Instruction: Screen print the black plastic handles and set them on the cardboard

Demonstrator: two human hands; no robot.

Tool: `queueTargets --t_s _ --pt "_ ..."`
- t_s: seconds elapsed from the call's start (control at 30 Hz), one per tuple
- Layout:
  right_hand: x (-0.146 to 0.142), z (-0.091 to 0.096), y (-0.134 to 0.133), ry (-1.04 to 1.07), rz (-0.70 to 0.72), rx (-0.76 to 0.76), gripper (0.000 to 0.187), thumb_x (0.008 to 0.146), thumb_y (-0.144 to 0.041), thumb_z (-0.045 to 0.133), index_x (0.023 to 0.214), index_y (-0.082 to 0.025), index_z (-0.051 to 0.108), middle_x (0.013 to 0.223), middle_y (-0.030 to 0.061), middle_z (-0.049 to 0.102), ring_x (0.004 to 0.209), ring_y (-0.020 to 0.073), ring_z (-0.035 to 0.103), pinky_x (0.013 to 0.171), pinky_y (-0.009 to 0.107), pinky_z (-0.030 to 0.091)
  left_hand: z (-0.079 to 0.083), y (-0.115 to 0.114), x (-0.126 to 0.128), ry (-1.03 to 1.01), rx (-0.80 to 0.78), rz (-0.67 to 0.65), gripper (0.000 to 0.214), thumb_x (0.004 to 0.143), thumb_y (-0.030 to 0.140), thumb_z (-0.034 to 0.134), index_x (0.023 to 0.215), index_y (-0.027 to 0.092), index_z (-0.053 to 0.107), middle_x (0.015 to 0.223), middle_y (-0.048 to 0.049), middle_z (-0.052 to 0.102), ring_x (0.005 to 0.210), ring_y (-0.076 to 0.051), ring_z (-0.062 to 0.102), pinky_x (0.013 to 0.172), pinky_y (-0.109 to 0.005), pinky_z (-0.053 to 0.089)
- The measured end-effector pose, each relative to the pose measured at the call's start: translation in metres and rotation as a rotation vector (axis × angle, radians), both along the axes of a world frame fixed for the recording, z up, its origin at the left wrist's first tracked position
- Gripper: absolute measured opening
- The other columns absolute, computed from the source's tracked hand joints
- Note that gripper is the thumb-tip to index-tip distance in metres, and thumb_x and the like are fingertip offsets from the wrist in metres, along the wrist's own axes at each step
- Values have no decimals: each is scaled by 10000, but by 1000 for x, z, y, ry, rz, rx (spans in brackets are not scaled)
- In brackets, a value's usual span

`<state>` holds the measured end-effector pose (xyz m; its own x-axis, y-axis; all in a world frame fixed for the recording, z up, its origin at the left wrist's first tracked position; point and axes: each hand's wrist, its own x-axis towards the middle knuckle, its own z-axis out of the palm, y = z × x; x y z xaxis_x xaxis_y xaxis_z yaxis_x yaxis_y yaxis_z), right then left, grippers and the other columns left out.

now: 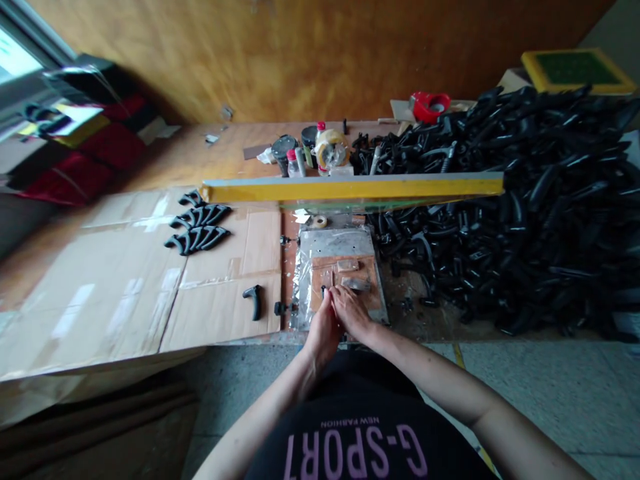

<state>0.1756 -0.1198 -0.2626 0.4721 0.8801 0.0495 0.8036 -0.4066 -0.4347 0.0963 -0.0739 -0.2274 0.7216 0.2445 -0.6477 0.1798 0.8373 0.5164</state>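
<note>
My left hand (324, 325) and my right hand (353, 311) meet over the near part of a worn board fixed on a grey metal plate (335, 241). Between the closed fingers of the left hand a dark tip of a black part (323, 291) sticks out; most of it is hidden. The right hand's fingers are closed against the left hand at the same spot. Just beyond the right hand lie two small blocks, one pale (349, 265) and one greyish (356, 284). A single black curved handle (254, 302) rests on cardboard to the left.
Rows of black curved handles (197, 230) lie on the cardboard (125, 267). A big heap of black parts (475, 233) covers the right side. A yellow bar (350, 189) crosses above the bench. Behind it stand bottles, jars and a tape roll (333, 149); a red tape dispenser (431, 107) is farther back.
</note>
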Motion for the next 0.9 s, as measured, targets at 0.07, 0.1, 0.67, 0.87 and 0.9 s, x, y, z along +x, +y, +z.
queueTargets --t_s 0.07,0.1,0.67,0.87,0.9 --pt "-5 1 -1 58 34 27 184 943 -101 408 869 -169 563 889 78 643 840 190 587 759 287 444 -3 -1 -3 62 55 14 542 926 581 367 1179 166 607 1287 -138 613 1165 -278 581 860 -368 516" --pt "0 3 -5 88 32 44 176 945 -121 420 847 -175 555 862 66 637 802 181 585 731 277 441 -5 -1 -5 76 99 4 539 913 586 402 1195 170 596 1305 -139 600 1165 -278 579 846 -359 519" --pt "179 -68 -117 -269 -292 -476 377 866 -59 374 1132 -181 610 1087 132 649 1061 258 559 866 374 403 -34 5 25 273 1227 -454 414 933 486 423 1263 260 533 861 -47 709 781 -209 689 748 -303 498" --pt "179 -66 -118 -190 -351 -206 412 859 -72 363 1215 -168 547 1120 130 654 1025 244 597 851 352 448 -40 7 17 272 1269 -390 329 924 449 469 1168 248 558 858 -30 713 801 -190 683 777 -289 494" --pt "176 -64 -114 -147 -372 -128 404 869 -91 365 1224 -160 543 1141 138 648 1022 241 605 857 350 458 -40 8 16 285 1275 -376 323 922 448 473 1161 247 557 848 -31 708 802 -194 681 787 -295 492"
